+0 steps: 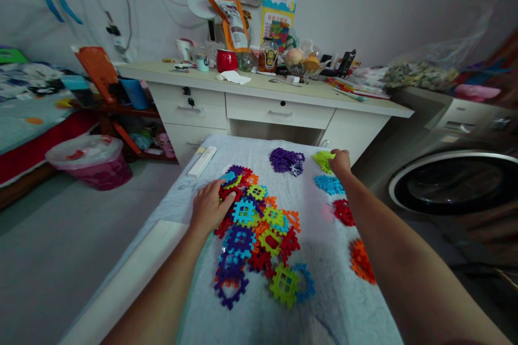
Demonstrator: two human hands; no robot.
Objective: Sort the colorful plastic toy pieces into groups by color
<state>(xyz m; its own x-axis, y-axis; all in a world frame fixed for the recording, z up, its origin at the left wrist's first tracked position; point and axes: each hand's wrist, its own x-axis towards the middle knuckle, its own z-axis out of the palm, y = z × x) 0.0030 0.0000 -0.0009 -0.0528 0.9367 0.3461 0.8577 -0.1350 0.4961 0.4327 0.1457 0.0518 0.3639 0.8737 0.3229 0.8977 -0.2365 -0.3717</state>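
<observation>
A mixed pile of notched plastic building pieces in purple, red, blue, orange and lime green lies on the cloth-covered table. My left hand rests on the pile's left edge, thumb apart from the fingers, its fingertips beside a light-blue piece. At the far right, the fingers of my right hand are closed at the edge of a lime-green piece in a small green heap; the fingertips are partly hidden. Single-colour heaps sit nearby: purple, blue, red and orange, the last three partly behind my right arm.
A long white box lies at the table's far left corner. Beyond stands a white desk with a red pot, a jar and other items. A washing machine is to the right, a pink bin to the left.
</observation>
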